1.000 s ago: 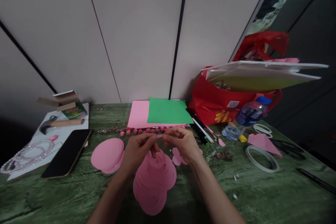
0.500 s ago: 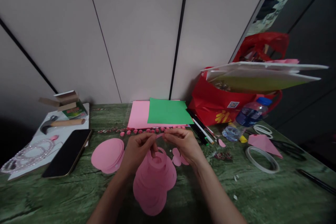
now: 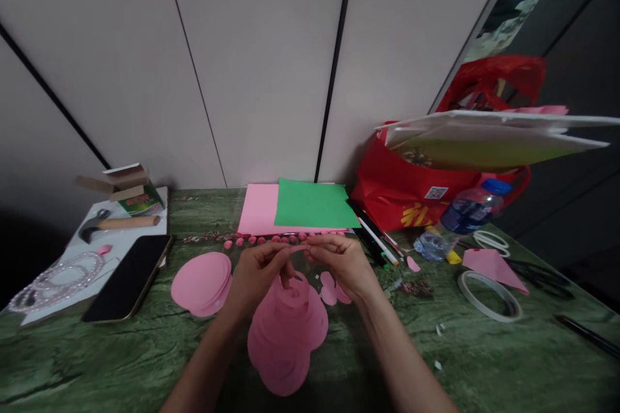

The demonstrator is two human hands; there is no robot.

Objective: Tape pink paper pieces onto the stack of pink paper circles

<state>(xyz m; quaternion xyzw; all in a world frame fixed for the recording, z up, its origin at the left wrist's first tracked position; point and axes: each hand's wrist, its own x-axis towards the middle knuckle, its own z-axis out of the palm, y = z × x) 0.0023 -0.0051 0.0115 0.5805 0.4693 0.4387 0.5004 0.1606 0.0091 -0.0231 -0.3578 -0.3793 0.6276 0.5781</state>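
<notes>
Between my two hands a narrow pink paper strip [image 3: 299,248] is stretched, one end pinched by each. My left hand [image 3: 264,268] grips it with thumb and fingers, and a curl of the strip hangs below. From the other side my right hand [image 3: 339,261] pinches it with thumb and forefinger. Under them lies a heap of pink paper pieces [image 3: 285,348] with rounded edges. Beside my left wrist is a stack of pink paper ovals [image 3: 201,284]. Small pink petal shapes [image 3: 329,290] lie by my right wrist. Behind my fingers runs a row of small pink rolls [image 3: 261,241].
Green paper [image 3: 314,203] and pink paper [image 3: 258,206] lie at the back. To the left are a phone [image 3: 128,277], a hammer [image 3: 121,223] and bead strings [image 3: 68,281]. On the right stand a red bag [image 3: 387,181] and a bottle [image 3: 465,213], near a tape roll [image 3: 489,295] and scissors [image 3: 542,277].
Both hands stay nearly in place, still holding the paper strip, with small finger movements. The whole view has shifted slightly.
</notes>
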